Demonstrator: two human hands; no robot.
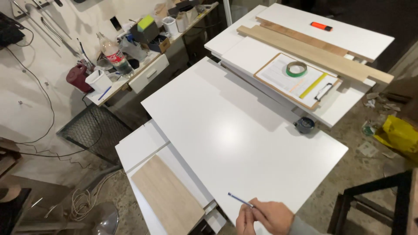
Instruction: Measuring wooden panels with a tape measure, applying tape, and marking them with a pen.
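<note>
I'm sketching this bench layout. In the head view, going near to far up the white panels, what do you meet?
Hands holding a blue pen → dark tape measure → clipboard with green tape roll → long wooden boards → orange marker.

Person's body, head view: two bare hands, left hand (245,221) and right hand (271,215), no gloves, rings or watch visible. Grey sleeve cuff (300,227) at the right wrist; remainder out of frame.

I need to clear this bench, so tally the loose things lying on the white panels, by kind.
Wooden planks: 2
Wood-tone board: 1
Clipboard: 1
Tape roll: 1
Tape measure: 1
Orange marker: 1
Yellow ruler: 1
Pencil, held in the hands: 1
Total: 9
</note>
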